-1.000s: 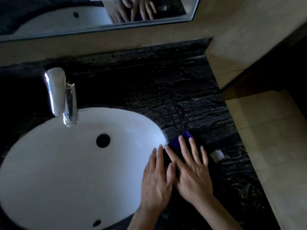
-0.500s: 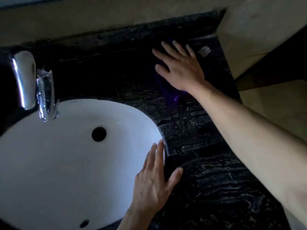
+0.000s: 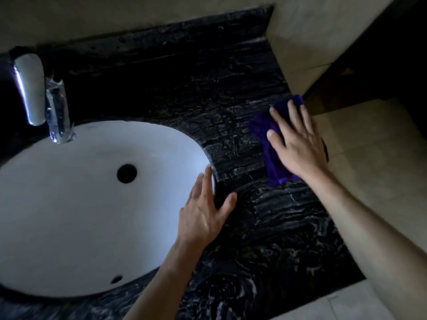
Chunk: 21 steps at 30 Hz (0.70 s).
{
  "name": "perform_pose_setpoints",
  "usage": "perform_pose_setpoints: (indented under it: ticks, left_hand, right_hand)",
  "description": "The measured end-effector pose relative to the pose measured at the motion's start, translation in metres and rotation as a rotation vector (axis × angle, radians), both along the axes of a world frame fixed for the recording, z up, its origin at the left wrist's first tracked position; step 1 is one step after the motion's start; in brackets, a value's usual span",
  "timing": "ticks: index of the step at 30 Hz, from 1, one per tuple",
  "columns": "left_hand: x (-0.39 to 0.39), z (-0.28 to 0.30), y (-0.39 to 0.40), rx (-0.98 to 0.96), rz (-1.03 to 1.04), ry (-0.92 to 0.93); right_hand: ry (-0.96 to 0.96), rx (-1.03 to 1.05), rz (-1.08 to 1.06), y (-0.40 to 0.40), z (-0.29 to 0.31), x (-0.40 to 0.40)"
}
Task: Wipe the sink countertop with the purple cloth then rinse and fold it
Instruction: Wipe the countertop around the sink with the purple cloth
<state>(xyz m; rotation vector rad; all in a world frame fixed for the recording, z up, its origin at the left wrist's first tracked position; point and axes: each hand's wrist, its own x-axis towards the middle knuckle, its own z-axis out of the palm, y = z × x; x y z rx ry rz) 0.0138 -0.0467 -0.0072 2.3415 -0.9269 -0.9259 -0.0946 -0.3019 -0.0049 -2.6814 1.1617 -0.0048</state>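
Chrome faucet (image 3: pixel 34 88): far left, on the back of the countertop, spout overhanging the basin's rear rim.

White oval sink (image 3: pixel 69 204): sunk into the counter. Nothing lies in it; 1 dark drain hole (image 3: pixel 126 173) near the middle, 1 small overflow hole (image 3: pixel 116 278) at the near wall.

Left hand (image 3: pixel 203 215): flat, palm down, straddling the sink's right rim. 4 fingers close together, pointing away over the white edge; thumb spread out onto the stone. It holds nothing.

Black veined countertop (image 3: pixel 184 100): bare stone open between the 2 hands, behind the sink toward the wall, and in front toward the near edge.

Purple cloth (image 3: pixel 273 162): lying flat on the counter at its right side, well apart from the sink. It shows left of the palm, beyond the fingertips and below the heel of the hand.

Right hand (image 3: pixel 298 146): pressed palm down on the cloth, fingers straight and slightly fanned, thumb out to the left; no pinch.

Counter's right edge: just beside the cloth, meeting a beige tiled wall (image 3: pixel 312 42) at the back and dropping to beige floor tiles (image 3: pixel 374 158) nearer.
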Motion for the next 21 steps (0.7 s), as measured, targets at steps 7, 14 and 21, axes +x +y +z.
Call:
perform_pose_setpoints:
  ticks: [7, 14, 21]
  left_hand:
    - [-0.005, 0.019, 0.053, -0.02, -0.041, 0.077]
    - [0.002, 0.014, 0.086, -0.043, -0.169, 0.057]
    - [-0.001, 0.013, 0.082, 0.001, -0.131, 0.028]
  right_hand:
    - [0.066, -0.037, -0.043, 0.199, 0.007, -0.105]
    - [0.069, -0.042, 0.19, 0.202, 0.004, -0.018]
    - [0.043, -0.113, 0.097, 0.114, -0.006, 0.068]
